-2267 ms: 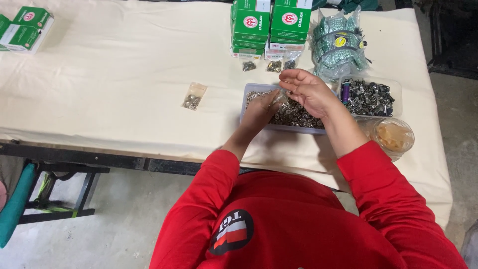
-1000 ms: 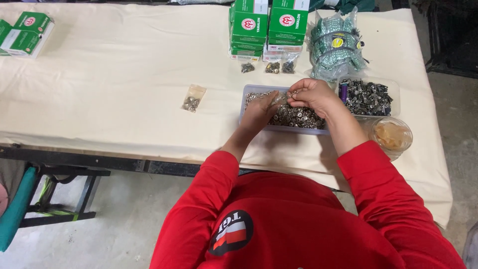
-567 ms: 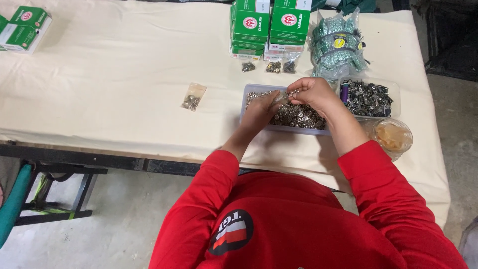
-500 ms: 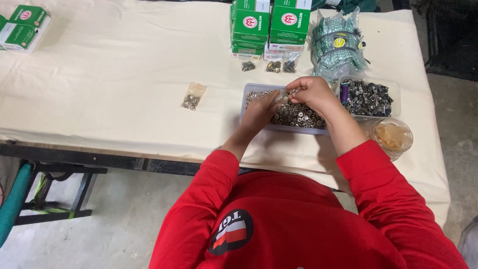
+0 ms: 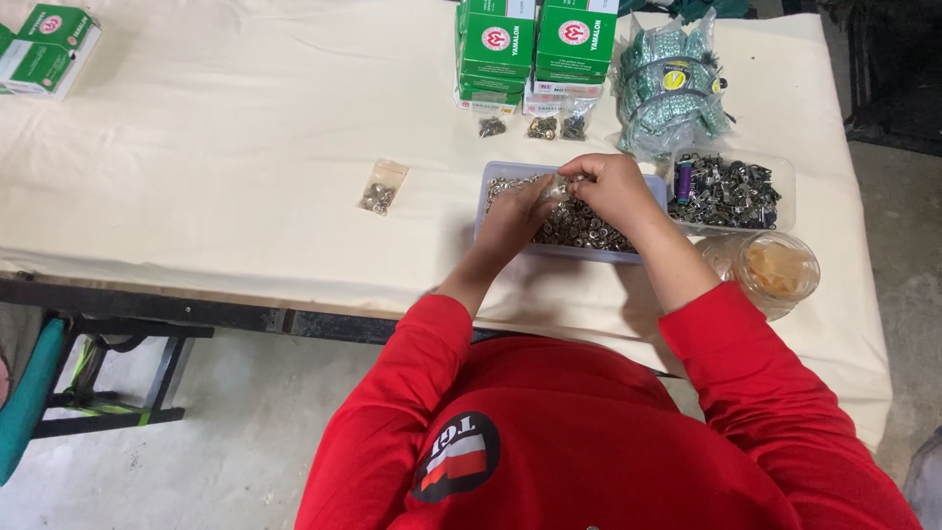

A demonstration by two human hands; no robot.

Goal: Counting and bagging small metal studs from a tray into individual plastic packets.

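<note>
Metal snaps (image 5: 579,228) fill tray (image 5: 589,253) under both hands (image 5: 569,196)

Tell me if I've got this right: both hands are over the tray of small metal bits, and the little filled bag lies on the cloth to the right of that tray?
Not quite. In the head view the little filled bag lies to the left of the tray, not the right. The rest holds: the left hand and right hand are both over the tray of small metal bits.

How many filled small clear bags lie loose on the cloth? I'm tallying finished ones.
4: one alone left of the tray, three in a row below the green boxes. Others may be hidden.
</note>
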